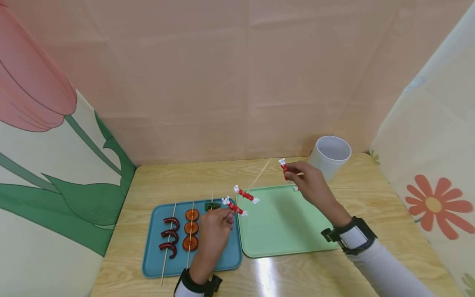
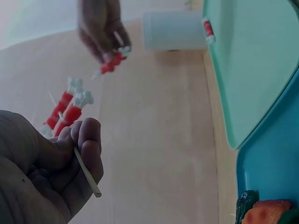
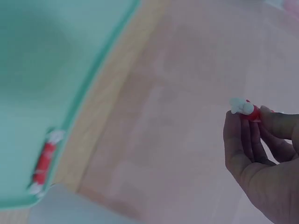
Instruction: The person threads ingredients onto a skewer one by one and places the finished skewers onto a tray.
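Note:
My left hand (image 1: 212, 233) pinches a thin wooden skewer (image 2: 87, 173) near its blunt end. On that skewer sit two red pieces with knobbly white ends, a lower one (image 1: 235, 208) close to the fingers and an upper one (image 1: 245, 194) just beyond it. The skewer's bare tip points up and away to the right. My right hand (image 1: 313, 185) holds a matching red-and-white piece (image 3: 246, 110) between thumb and fingertips, apart from the skewer. Another such piece (image 3: 43, 163) lies on the green tray (image 1: 278, 227), mostly hidden behind the right hand in the head view.
Left of the green tray is a blue tray (image 1: 153, 251), holding a skewer of dark curled sausages (image 1: 170, 234), one of round orange slices (image 1: 191, 228), and one with a green piece (image 1: 212, 205) partly behind my left hand. A white cup (image 1: 326, 163) stands at the back right.

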{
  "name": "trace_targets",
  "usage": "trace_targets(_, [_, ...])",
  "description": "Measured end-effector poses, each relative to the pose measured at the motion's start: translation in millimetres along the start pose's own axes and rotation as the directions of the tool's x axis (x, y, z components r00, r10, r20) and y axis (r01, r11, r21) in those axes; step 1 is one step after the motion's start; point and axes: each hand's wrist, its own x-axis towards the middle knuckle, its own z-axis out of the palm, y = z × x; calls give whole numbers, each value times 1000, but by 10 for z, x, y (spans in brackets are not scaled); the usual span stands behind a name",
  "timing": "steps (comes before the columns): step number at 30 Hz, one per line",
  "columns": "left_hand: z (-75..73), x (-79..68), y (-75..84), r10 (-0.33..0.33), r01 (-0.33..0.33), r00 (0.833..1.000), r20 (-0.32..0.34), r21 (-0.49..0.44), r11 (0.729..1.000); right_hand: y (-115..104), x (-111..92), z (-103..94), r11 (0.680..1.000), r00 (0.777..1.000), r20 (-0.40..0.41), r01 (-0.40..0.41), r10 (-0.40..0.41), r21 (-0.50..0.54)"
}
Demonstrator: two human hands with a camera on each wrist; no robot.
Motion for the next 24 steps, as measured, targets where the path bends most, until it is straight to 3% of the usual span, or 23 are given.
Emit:
trace_targets(11, [35,-17,22,14,-17,999,42,65,998,-452,-5,-176,974,996,59,-73,61,214])
trace_targets(18, [44,-18,26,30,-35,998,50,96,995,-546,-23,-209,953,999,30,-20,11,303])
trace_targets(24, [46,-18,33,32,-40,997,70,121,992,-583,-31,-213,956,999,-8,33,-32,292])
